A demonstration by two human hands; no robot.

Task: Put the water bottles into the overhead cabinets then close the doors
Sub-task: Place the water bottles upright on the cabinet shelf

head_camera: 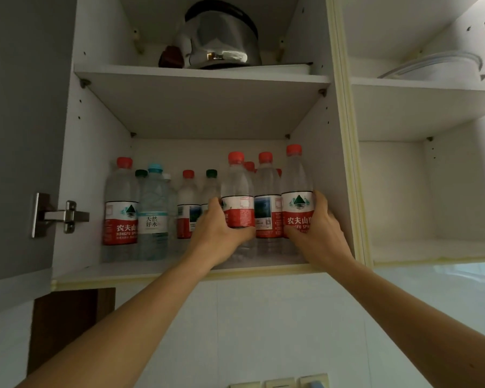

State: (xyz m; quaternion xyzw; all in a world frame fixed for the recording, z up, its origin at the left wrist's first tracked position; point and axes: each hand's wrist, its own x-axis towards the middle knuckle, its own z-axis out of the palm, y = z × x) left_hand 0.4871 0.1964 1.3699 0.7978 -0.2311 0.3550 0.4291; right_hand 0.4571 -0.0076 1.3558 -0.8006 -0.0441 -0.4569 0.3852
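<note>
on the lower shelf (157, 268), both hands grip red "nongfu spring"-labelled bottles (297, 211).

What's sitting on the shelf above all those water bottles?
A shiny metal kettle with a dark object beside it. Anything behind them is hidden.

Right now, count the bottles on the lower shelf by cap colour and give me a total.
Red-capped bottles: 7 (one at the back shows only the edge of its cap)
Green-capped bottles: 2
Blue-capped bottles: 1
Pale-capped bottles: 1 (mostly hidden)
Total: 11
</note>
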